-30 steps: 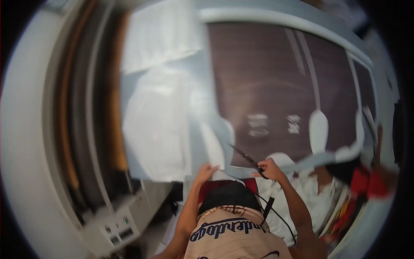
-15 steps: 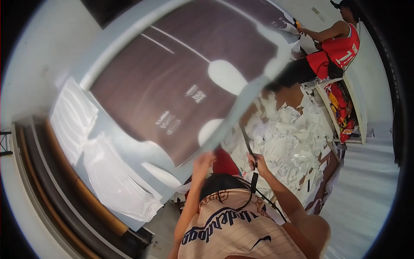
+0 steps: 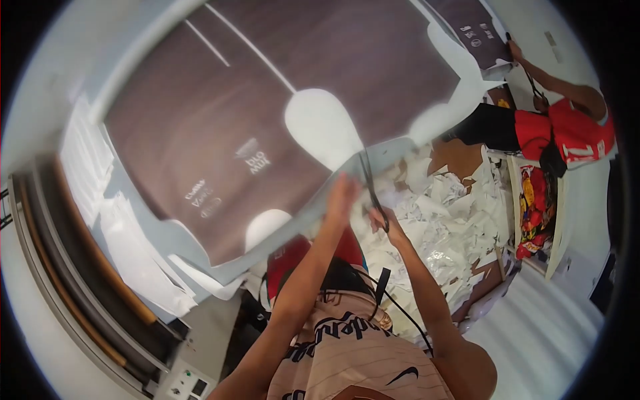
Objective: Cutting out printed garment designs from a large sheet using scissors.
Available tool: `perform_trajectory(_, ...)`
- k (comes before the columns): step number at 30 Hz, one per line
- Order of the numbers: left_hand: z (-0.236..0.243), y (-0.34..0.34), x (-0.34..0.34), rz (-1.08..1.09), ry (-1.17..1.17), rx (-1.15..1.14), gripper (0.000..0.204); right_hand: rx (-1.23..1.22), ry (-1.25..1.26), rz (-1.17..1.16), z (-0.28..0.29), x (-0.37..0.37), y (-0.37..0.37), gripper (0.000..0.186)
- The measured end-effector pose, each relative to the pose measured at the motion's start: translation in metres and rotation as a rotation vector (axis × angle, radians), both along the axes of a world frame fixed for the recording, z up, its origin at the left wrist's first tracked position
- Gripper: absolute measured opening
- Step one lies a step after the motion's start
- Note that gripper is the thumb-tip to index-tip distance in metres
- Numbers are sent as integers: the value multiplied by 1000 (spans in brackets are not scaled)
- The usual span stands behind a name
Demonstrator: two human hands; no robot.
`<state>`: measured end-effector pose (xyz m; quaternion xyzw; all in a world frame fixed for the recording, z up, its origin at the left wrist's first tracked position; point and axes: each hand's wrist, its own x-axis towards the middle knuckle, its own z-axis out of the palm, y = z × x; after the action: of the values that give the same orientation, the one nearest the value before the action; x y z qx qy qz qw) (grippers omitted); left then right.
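Observation:
A large sheet printed in dark brown with white shapes (image 3: 220,140) lies spread before me, its pale grey margin curving along the near edge. My right hand (image 3: 387,223) is closed round the handle of long, dark scissors (image 3: 369,180). Their blades point away from me, at the sheet's near right edge beside a white rounded shape. My left hand (image 3: 343,197) is over that same margin, just left of the scissors. Motion smears its fingers, so their grip is hidden.
White offcuts (image 3: 433,227) pile up at right. Beyond stands a co-worker in red (image 3: 567,130), one hand at another dark printed sheet (image 3: 473,30). A crate of colourful scraps (image 3: 537,207) is nearby. Long rollers (image 3: 80,267) lie at left, above a control panel (image 3: 190,385).
Both my hands have moved farther away along the sheet's near edge, with the scissors now beside the rounded white shape. The view has shifted, and the co-worker's arm has lowered.

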<state>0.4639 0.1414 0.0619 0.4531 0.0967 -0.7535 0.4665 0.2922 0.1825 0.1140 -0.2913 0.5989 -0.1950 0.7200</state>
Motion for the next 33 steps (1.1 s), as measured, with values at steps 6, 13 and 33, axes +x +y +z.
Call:
perform_trajectory(6,-13,-95,-41,127,-56,158,38,-41,25,13,-17,-6,-70,33)
perform_trajectory(13,-13,-114,-53,164,-154,248,26,9,101,130,-18,-17,-93,29)
perform_trajectory(33,-30,-117,-44,154,-190,258,29,4,11,184,-26,-15,-221,27)
